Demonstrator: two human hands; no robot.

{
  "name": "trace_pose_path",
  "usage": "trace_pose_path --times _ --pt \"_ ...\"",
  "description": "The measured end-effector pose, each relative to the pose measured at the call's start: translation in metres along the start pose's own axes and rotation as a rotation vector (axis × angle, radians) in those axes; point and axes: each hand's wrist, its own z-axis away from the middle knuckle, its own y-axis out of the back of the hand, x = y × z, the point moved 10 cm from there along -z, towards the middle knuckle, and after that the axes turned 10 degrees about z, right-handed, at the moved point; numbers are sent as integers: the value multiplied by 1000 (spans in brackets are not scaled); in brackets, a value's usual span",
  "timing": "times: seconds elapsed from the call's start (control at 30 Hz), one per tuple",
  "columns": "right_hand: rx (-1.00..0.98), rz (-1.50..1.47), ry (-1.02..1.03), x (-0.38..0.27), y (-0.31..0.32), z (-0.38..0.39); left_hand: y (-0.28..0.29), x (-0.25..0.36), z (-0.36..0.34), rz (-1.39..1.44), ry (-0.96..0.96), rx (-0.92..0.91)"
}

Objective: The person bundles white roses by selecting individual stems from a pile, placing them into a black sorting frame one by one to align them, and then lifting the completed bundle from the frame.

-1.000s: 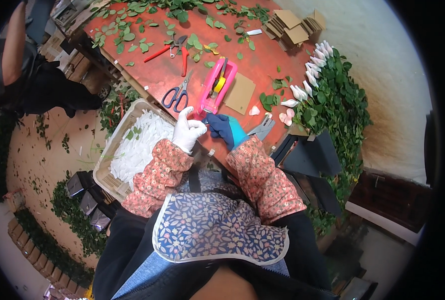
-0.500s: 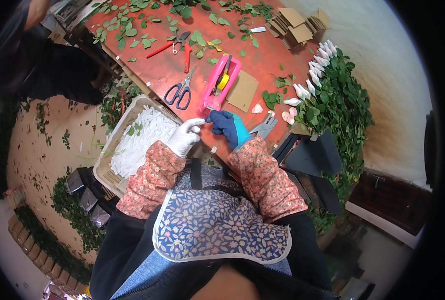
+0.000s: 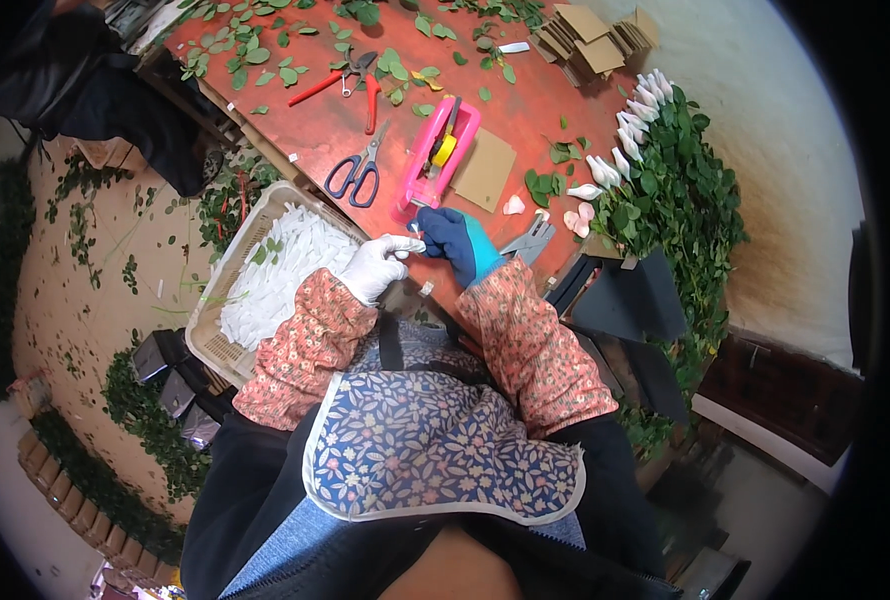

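Note:
My left hand (image 3: 373,268), in a white glove, has its fingers pinched together just off the table's near edge. My right hand (image 3: 453,243), in a blue glove, is closed right beside it. Their fingertips meet at the near end of a pink tape dispenser (image 3: 422,158), which carries a yellow-cored roll (image 3: 445,151). A small pale bit shows at the right fingertips, too small to name. Dark-handled scissors (image 3: 354,181) lie left of the dispenser, and a grey metal hand tool (image 3: 531,241) lies by my right wrist.
A basket (image 3: 203,335) of white sleeves stands left of my arm. Red-handled pruners (image 3: 370,95), a cardboard piece (image 3: 485,172) and leaves lie on the red table (image 3: 285,130). White-wrapped flowers (image 3: 680,190) line the right side. Another person (image 3: 105,100) stands far left.
Both hands have shifted slightly, and the left fingers now reach up against the right fingertips. The person at the far left has moved. The view has tilted a little.

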Motion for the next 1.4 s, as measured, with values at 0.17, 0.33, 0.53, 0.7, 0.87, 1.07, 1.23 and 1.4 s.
trace_pose_path --times 0.17,0.33,0.53,0.7,0.87,1.07,1.23,1.4 --pt "-23 75 75 -5 -1 0 1 -7 5 57 13 12" --pt "-52 11 10 0 -3 0 0 -3 6 160 -69 19" --pt "-38 76 90 -11 -3 3 2 -8 7 221 13 43" --pt "-70 32 23 -5 -3 1 5 -8 7 229 11 27" --pt "-70 29 63 -10 -4 3 0 14 10 209 -6 60" --pt "-75 14 15 -4 -5 -1 -3 32 11 -56 -146 29" --pt "-68 205 195 -12 -7 -2 -4 60 13 -146 -303 123" --pt "-92 340 387 -18 -8 0 -3 58 11 -133 -275 114"
